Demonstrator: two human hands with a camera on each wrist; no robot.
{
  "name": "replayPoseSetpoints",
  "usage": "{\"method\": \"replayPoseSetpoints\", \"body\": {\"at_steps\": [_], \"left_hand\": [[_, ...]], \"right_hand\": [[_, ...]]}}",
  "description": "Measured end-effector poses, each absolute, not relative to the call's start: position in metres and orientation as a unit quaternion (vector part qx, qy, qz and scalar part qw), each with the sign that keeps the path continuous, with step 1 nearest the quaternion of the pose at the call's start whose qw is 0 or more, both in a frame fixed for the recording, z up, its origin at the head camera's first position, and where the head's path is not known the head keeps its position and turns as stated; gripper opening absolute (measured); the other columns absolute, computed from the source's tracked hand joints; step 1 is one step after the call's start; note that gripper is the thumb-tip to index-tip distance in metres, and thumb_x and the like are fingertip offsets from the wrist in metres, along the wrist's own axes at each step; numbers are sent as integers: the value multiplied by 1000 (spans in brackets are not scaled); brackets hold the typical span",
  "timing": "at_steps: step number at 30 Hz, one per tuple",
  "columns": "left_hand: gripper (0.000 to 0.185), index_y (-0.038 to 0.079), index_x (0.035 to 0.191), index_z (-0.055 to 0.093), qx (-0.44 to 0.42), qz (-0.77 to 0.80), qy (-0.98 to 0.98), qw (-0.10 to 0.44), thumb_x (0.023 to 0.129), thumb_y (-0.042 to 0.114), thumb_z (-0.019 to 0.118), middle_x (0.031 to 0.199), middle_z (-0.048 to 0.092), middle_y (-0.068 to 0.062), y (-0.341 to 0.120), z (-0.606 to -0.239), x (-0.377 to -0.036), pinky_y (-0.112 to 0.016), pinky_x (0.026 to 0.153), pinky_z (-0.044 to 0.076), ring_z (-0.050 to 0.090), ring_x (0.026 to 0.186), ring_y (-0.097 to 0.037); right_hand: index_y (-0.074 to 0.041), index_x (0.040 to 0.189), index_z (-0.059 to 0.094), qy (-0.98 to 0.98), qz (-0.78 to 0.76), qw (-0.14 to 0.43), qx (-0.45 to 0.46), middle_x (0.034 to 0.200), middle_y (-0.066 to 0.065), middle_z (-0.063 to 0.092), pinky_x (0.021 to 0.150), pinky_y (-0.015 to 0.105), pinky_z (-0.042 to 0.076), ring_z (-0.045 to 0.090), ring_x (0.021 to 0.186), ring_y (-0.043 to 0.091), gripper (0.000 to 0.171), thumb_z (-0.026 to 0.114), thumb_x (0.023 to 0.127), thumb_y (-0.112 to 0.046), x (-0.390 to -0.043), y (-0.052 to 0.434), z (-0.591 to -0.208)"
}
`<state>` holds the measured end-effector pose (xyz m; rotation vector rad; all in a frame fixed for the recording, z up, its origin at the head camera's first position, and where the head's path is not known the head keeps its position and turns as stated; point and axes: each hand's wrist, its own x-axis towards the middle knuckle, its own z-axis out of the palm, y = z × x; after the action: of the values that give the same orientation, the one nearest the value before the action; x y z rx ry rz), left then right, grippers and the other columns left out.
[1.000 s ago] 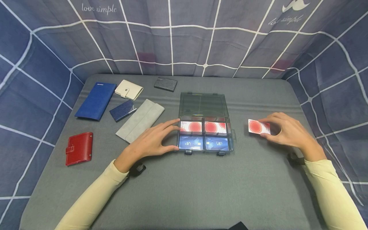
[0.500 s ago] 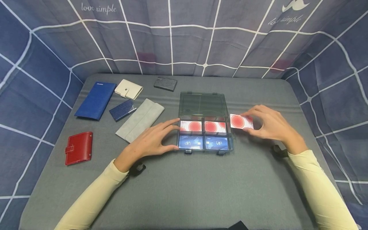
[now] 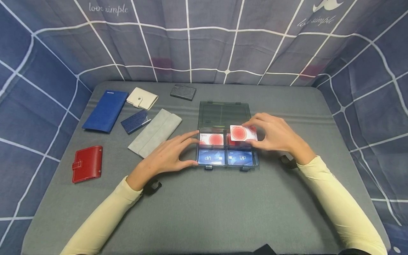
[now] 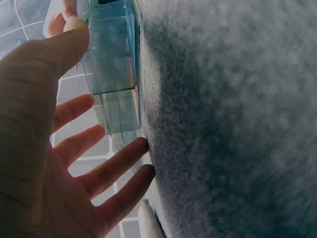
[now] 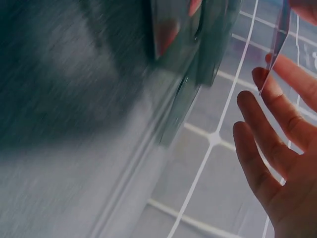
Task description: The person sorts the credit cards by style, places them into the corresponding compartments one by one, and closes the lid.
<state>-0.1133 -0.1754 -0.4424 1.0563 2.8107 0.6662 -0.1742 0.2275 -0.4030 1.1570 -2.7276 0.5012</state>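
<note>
- The right hand (image 3: 275,136) pinches a red-circle card (image 3: 243,132) between thumb and fingertips, over the back right compartment of the clear box (image 3: 224,115).
- The card lies nearly flat, long axis left-right.
- The left hand (image 3: 169,156), fingers spread and relaxed, touches the box's left side.

Organizer box (image 3: 225,115): clear smoky plastic, glossy; card (image 3: 242,132) above it: smooth, shiny; table cover (image 3: 223,212) beneath: grey felt-like cloth, matt.

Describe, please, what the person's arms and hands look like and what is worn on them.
Both arms wear long, close-fitting pale yellow sleeves that end at the wrists. The left hand and right hand are bare, with no rings or gloves in view. A small black mount sits under each wrist.
</note>
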Motion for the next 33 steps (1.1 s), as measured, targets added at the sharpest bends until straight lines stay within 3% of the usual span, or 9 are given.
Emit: {"method": "replayPoseSetpoints", "body": {"at_steps": [11, 33], "left_hand": [[75, 20, 152, 59, 344, 217, 913, 32, 92, 60, 80, 173, 38, -2, -175, -443, -114, -56, 108, 52, 53, 147, -31], [75, 22, 153, 58, 343, 220, 912, 40, 93, 62, 79, 174, 36, -1, -177, -445, -115, -57, 109, 51, 52, 147, -31]], "right_hand": [[-23, 125, 79, -898, 151, 56, 409, 107, -5, 69, 69, 39, 48, 59, 87, 15, 47, 78, 87, -49, -179, 187, -403], [-20, 122, 78, -902, 93, 31, 420, 108, 0, 69, 74, 44, 54, 63, 92, 23, 46, 80, 87, -49, -182, 142, -400]]}}
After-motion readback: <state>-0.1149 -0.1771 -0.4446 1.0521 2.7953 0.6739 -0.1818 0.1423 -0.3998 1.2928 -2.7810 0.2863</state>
